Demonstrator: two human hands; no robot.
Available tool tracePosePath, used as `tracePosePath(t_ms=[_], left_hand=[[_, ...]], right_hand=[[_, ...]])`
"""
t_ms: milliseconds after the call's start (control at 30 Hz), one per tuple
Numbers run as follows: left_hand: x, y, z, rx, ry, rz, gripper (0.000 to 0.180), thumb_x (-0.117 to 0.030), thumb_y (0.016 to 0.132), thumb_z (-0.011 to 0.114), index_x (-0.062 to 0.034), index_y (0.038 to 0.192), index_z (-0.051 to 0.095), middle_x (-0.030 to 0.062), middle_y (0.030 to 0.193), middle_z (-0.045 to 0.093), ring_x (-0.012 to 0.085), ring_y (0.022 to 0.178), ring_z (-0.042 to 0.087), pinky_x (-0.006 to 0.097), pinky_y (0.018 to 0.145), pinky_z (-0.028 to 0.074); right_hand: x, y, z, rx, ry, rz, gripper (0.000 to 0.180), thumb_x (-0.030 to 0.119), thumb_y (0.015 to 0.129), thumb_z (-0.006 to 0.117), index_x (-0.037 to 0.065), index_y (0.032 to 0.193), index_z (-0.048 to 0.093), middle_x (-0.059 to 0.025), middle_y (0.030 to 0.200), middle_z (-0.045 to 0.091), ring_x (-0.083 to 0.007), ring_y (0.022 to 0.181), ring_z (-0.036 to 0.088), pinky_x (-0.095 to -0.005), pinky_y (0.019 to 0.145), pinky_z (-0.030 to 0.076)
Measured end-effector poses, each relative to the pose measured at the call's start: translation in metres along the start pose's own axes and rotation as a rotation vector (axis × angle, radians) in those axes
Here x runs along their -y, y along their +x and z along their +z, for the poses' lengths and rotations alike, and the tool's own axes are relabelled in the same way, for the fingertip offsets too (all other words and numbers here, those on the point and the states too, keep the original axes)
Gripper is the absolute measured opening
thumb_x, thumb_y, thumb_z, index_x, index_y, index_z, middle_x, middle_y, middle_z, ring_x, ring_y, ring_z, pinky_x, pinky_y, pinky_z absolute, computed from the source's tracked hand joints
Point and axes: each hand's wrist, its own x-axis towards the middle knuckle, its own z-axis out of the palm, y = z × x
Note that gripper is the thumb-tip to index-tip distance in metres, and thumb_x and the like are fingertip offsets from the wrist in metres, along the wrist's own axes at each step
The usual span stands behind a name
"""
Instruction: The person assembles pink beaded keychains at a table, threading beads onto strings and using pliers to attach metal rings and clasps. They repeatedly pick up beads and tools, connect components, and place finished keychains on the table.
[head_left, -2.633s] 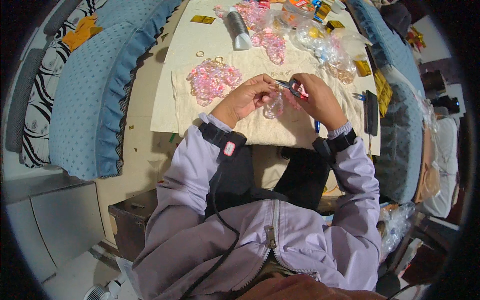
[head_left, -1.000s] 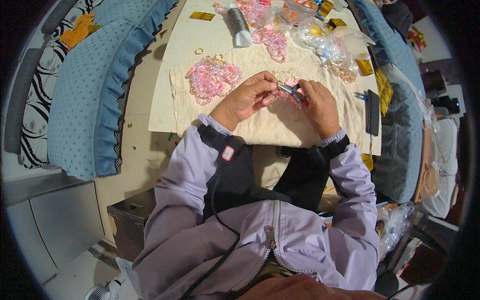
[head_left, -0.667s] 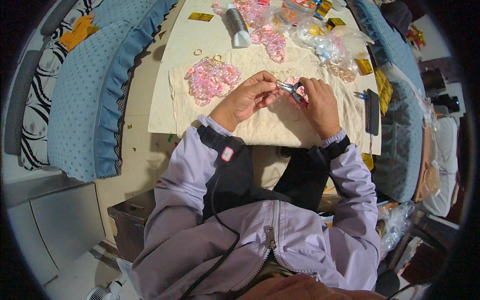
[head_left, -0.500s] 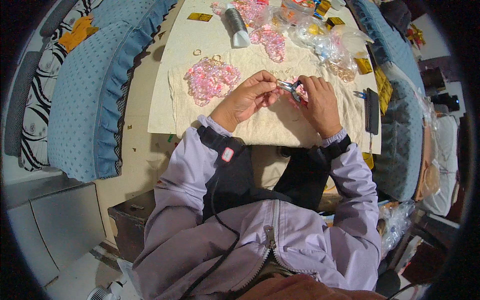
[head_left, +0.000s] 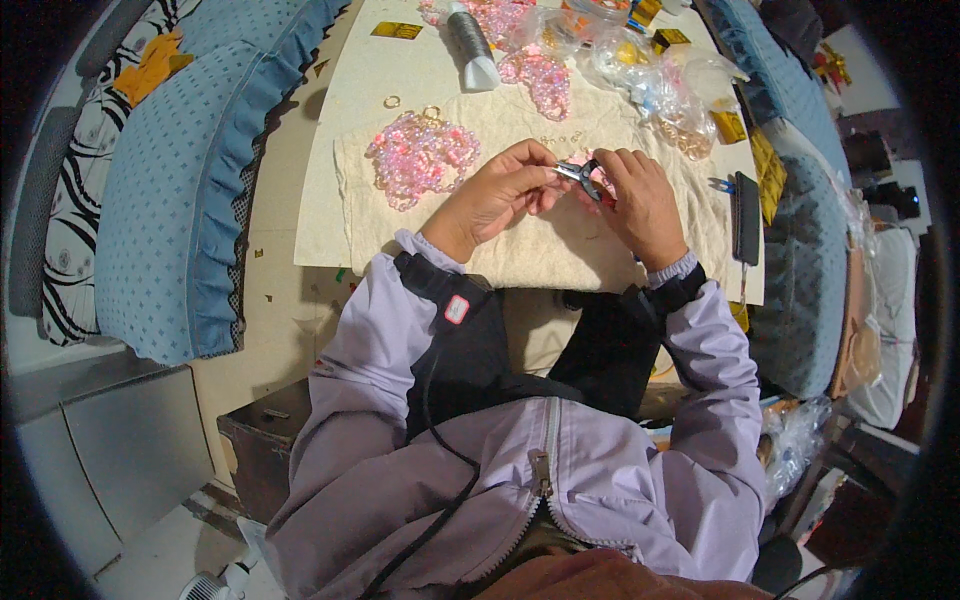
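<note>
My right hand [head_left: 641, 205] is closed around a pair of pliers [head_left: 577, 173] with red on the handles. The jaws point left and meet the fingertips of my left hand [head_left: 506, 190]. Those left fingers are pinched on something too small to make out. Pink beads show partly behind the pliers and fingers. Just beyond my hands, several small gold rings [head_left: 562, 138] lie on the cream cloth [head_left: 520, 262]. To the left of my left hand rests a heap of pink bead strands [head_left: 420, 160].
A spool of grey thread [head_left: 470, 48] lies farther back beside another pink bead pile [head_left: 540, 82]. Clear plastic bags [head_left: 640, 75] crowd the back right. A black phone-like slab [head_left: 745, 218] lies at the right table edge. Blue padded seats [head_left: 175, 190] flank the table.
The pliers have tilted slightly, their jaws staying by my left fingertips. My right wrist has shifted a little right. Otherwise the scene looks the same.
</note>
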Motion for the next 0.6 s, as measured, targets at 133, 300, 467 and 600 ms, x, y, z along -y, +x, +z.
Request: tracePosePath(t_ms=[133,300,467,600], left_hand=[[0.0,-0.0008,0.0012,-0.012,0.06,0.006,0.01,-0.008,0.1,0.059,-0.005,0.109,0.058,0.0097,0.099,0.068,0.0107,0.072,0.06,0.023,0.065,0.047],[-0.0007,-0.0022,0.0032,-0.05,0.158,0.021,0.012,-0.008,0.1,0.059,-0.0047,0.111,0.059,0.0065,0.097,0.068,0.0067,0.071,0.058,0.02,0.064,0.045],[-0.0034,-0.0032,0.0056,-0.056,0.217,0.036,0.012,-0.008,0.1,0.059,-0.0043,0.112,0.06,0.0054,0.096,0.067,0.0057,0.071,0.057,0.018,0.063,0.044],[-0.0057,-0.0042,0.0101,-0.072,0.294,0.056,0.012,-0.01,0.1,0.06,-0.0046,0.111,0.06,0.0046,0.095,0.067,0.0053,0.071,0.057,0.018,0.063,0.044]], right_hand=[[-0.0022,-0.0004,-0.0005,0.018,0.02,-0.002,0.035,0.016,0.082,0.072,0.009,0.114,0.059,-0.0096,0.097,0.061,-0.03,0.092,0.06,-0.0416,0.08,0.047],[-0.0032,-0.0004,-0.0019,0.016,0.038,-0.013,0.036,0.017,0.081,0.072,0.009,0.113,0.059,-0.0096,0.095,0.06,-0.0301,0.091,0.059,-0.0417,0.079,0.047],[-0.0024,0.0009,-0.0029,-0.01,0.039,-0.032,0.035,0.017,0.081,0.072,0.009,0.112,0.059,-0.009,0.093,0.059,-0.0297,0.089,0.059,-0.0417,0.077,0.046],[-0.0009,0.001,-0.0038,-0.015,0.03,-0.029,0.034,0.017,0.081,0.072,0.009,0.111,0.059,-0.0091,0.091,0.059,-0.0297,0.088,0.059,-0.0419,0.076,0.046]])
